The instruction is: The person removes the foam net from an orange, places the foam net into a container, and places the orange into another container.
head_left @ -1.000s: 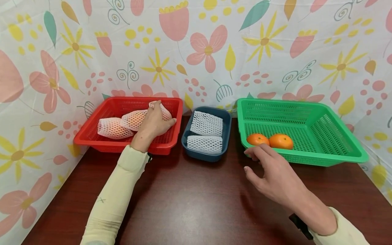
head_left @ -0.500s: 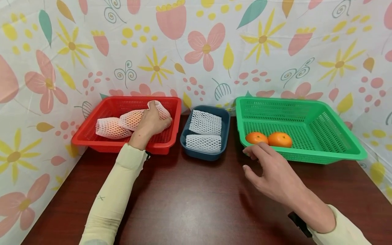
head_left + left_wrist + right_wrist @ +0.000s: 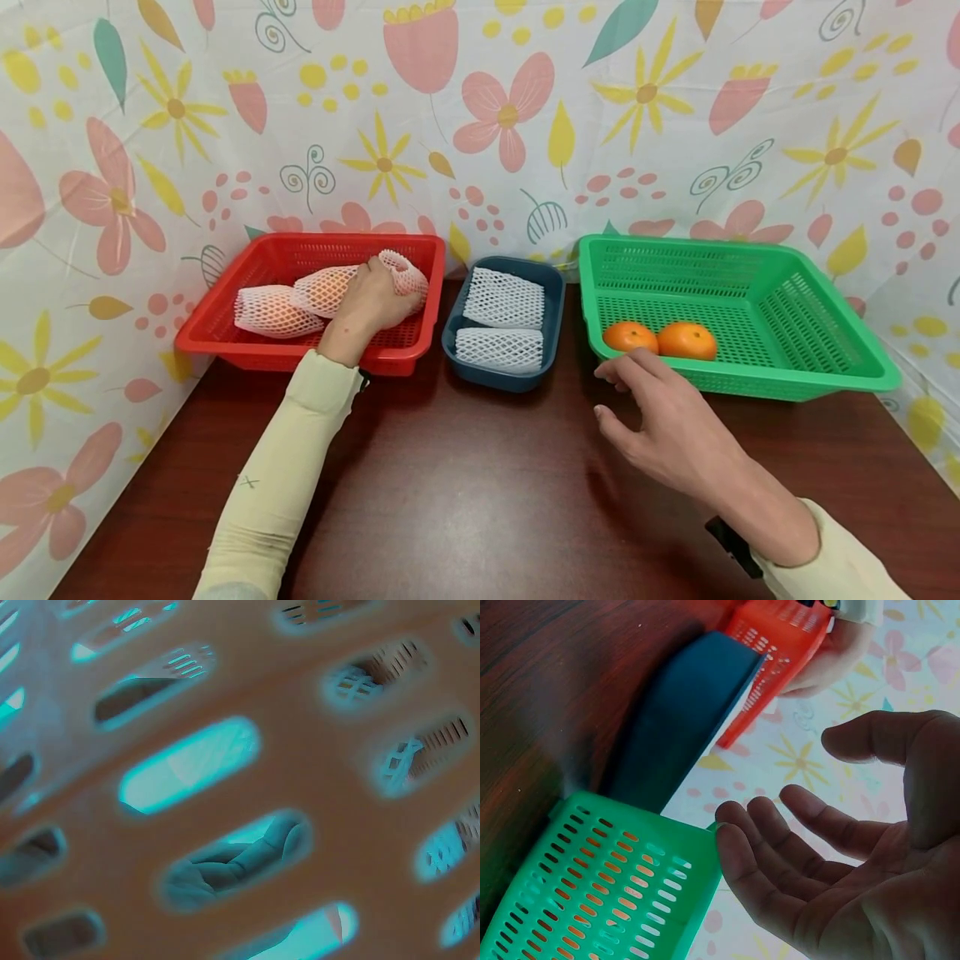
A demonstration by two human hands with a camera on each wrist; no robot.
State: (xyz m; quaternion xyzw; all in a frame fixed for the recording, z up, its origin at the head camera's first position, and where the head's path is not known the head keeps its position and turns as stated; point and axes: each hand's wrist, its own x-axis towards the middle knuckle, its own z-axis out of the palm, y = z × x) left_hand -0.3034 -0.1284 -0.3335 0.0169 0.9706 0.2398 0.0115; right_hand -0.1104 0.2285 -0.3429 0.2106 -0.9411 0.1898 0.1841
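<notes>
My left hand (image 3: 372, 302) is inside the red basket (image 3: 292, 360), gripping a fruit in a white foam net (image 3: 405, 277) at its right end. The net's open end faces up beyond my fingers, and the fruit inside is mostly hidden. Beside it lie two more orange-toned fruits in foam nets, a middle one (image 3: 322, 292) and a left one (image 3: 274, 312). Through the basket slots, the left wrist view shows part of the left hand (image 3: 232, 862). My right hand (image 3: 675, 425) hovers loosely curled and holds nothing, just in front of the green basket (image 3: 810, 385) with two oranges (image 3: 687, 342).
Between the baskets stands a dark blue tray (image 3: 504, 382) with two white foam nets, one at the back (image 3: 504, 298) and one in front (image 3: 499, 350). All rest on a dark brown table (image 3: 465, 483) against a flower-patterned cloth (image 3: 510, 192).
The netted fruit under my left hand has turned and shifted slightly right and nearer, its net opening now showing upward. My left fingers closed round it. The right hand stays put.
</notes>
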